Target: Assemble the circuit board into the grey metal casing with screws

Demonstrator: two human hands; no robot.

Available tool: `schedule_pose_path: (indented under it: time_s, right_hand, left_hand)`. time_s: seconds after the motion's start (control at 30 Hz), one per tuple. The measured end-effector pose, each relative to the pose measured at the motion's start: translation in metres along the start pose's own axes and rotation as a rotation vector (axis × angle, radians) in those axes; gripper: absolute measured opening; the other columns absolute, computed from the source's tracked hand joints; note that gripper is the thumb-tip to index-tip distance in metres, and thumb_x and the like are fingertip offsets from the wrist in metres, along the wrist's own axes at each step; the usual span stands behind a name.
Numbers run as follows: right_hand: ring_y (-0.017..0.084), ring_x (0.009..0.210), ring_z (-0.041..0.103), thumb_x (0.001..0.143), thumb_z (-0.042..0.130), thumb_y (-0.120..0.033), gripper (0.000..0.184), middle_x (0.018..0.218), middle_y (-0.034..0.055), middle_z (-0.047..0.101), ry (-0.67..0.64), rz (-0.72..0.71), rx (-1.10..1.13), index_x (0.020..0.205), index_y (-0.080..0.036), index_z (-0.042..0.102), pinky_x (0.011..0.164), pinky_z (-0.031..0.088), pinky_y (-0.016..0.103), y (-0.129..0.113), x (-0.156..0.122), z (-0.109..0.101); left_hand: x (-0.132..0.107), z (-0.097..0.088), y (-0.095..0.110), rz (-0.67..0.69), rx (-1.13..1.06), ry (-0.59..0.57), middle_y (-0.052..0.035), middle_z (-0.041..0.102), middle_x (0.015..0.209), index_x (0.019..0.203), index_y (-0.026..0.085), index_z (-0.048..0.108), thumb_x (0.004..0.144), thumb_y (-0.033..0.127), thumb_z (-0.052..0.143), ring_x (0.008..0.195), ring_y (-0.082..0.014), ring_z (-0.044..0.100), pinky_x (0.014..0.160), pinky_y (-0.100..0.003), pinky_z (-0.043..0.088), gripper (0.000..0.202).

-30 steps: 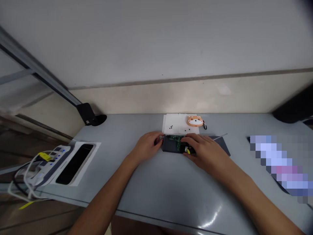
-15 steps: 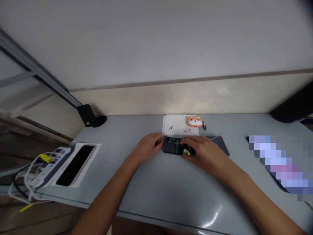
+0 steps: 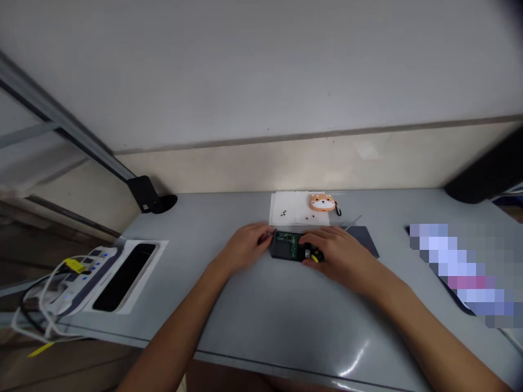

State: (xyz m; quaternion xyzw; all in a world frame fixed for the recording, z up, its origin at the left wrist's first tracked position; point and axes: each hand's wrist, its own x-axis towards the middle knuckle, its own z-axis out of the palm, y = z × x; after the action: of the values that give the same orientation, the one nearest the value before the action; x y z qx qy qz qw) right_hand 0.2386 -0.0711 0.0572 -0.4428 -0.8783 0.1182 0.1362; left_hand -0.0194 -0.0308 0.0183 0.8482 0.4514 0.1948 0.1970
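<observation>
One blk device point(image 3: 285, 251) sits btwn L hand point(image 3: 248, 246) & R hand point(image 3: 340, 249), clasped at both ends.

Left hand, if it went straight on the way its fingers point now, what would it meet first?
The left hand would first meet the left end of the dark case; they seem to be touching, though exact depth is unclear.

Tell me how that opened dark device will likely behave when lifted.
The opened dark device should stay stiff, judging by its straight-edged casing. Its green circuit board is probably fragile, as it lies exposed. Rolling seems unlikely, given the device's low, boxy shape.
</observation>
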Motion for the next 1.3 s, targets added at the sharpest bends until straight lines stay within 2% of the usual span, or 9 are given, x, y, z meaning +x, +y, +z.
schedule_pose_path:
  time_s: [0.17, 0.27, 0.43, 0.57, 0.7, 0.83, 1.0, 1.13, 1.3]
  right_hand:
    - [0.030, 0.107, 0.073, 0.085, 0.078, -0.019, 0.031, 0.116, 0.0093, 0.079, -0.009, -0.023, -0.008, 0.115, -0.023, 0.075, 0.094, 0.055, 0.045, 0.002, -0.003, -0.002]
    - [0.030, 0.111, 0.071, 0.088, 0.075, -0.023, 0.033, 0.124, 0.0104, 0.076, 0.034, -0.054, 0.028, 0.121, -0.024, 0.073, 0.093, 0.056, 0.045, 0.003, -0.004, -0.007]
    - [0.025, 0.101, 0.071, 0.101, 0.056, -0.021, 0.017, 0.106, 0.0091, 0.077, 0.381, -0.131, 0.069, 0.105, -0.021, 0.072, 0.090, 0.053, 0.041, 0.002, -0.004, -0.021]
    - [0.021, 0.085, 0.067, 0.101, 0.056, -0.024, 0.013, 0.091, 0.0057, 0.075, 0.645, -0.141, 0.053, 0.091, -0.022, 0.065, 0.079, 0.049, 0.037, 0.004, -0.008, -0.033]
    - [0.020, 0.075, 0.063, 0.104, 0.048, -0.030, 0.028, 0.080, 0.0037, 0.070, 0.914, -0.115, 0.053, 0.079, -0.023, 0.058, 0.073, 0.046, 0.036, 0.011, -0.012, -0.035]
    - [0.017, 0.060, 0.054, 0.108, 0.032, -0.048, 0.050, 0.066, 0.0015, 0.061, 1.128, 0.150, 0.131, 0.075, -0.022, 0.059, 0.060, 0.041, 0.032, 0.015, -0.012, -0.031]
    - [0.013, 0.045, 0.044, 0.103, 0.037, -0.062, 0.053, 0.054, -0.0029, 0.050, 1.005, 0.483, 0.284, 0.078, -0.022, 0.062, 0.047, 0.033, 0.028, 0.017, -0.010, -0.031]
    - [0.014, 0.044, 0.046, 0.099, 0.038, -0.067, 0.054, 0.052, -0.0024, 0.052, 0.780, 0.539, 0.317, 0.084, -0.022, 0.065, 0.048, 0.034, 0.027, 0.017, -0.005, -0.030]
    - [0.019, 0.052, 0.056, 0.097, 0.039, -0.069, 0.055, 0.062, 0.0028, 0.066, 0.644, 0.574, 0.295, 0.097, -0.023, 0.070, 0.055, 0.039, 0.029, 0.020, 0.001, -0.021]
  left_hand:
    - [-0.001, -0.005, 0.005, -0.012, 0.039, -0.013, 0.0023, 0.061, 0.072, 0.086, 0.021, 0.064, 0.090, 0.020, 0.056, 0.067, -0.0156, 0.057, 0.068, -0.027, 0.046, 0.008]
    - [-0.001, -0.004, 0.007, -0.025, 0.061, 0.113, 0.0003, 0.063, 0.078, 0.094, 0.021, 0.064, 0.086, 0.018, 0.057, 0.073, -0.0178, 0.061, 0.074, -0.031, 0.049, 0.012]
    - [-0.002, 0.009, 0.016, 0.074, 0.007, 0.303, -0.0090, 0.069, 0.105, 0.113, 0.019, 0.062, 0.093, 0.021, 0.052, 0.102, -0.0241, 0.064, 0.093, -0.041, 0.052, 0.022]
    - [-0.005, 0.022, 0.032, 0.158, -0.014, 0.203, -0.0112, 0.067, 0.133, 0.133, 0.022, 0.057, 0.097, 0.029, 0.058, 0.126, -0.0271, 0.060, 0.111, -0.047, 0.045, 0.037]
    - [-0.004, 0.028, 0.043, 0.167, -0.017, 0.060, -0.0087, 0.065, 0.142, 0.141, 0.026, 0.053, 0.096, 0.033, 0.064, 0.133, -0.0269, 0.058, 0.118, -0.047, 0.039, 0.047]
    - [-0.001, 0.029, 0.043, 0.102, -0.032, 0.011, -0.0078, 0.066, 0.141, 0.142, 0.027, 0.053, 0.096, 0.033, 0.066, 0.132, -0.0272, 0.060, 0.121, -0.049, 0.035, 0.048]
    - [0.000, 0.027, 0.042, 0.086, -0.069, -0.060, -0.0050, 0.068, 0.138, 0.139, 0.030, 0.056, 0.095, 0.037, 0.071, 0.129, -0.0271, 0.061, 0.118, -0.048, 0.037, 0.048]
    - [0.001, 0.027, 0.043, 0.068, -0.061, -0.059, -0.0044, 0.069, 0.138, 0.137, 0.030, 0.058, 0.094, 0.036, 0.073, 0.128, -0.0274, 0.061, 0.118, -0.047, 0.038, 0.046]
    - [0.002, 0.027, 0.042, 0.066, -0.072, -0.072, -0.0037, 0.069, 0.136, 0.137, 0.030, 0.058, 0.095, 0.037, 0.072, 0.127, -0.0266, 0.061, 0.117, -0.046, 0.038, 0.045]
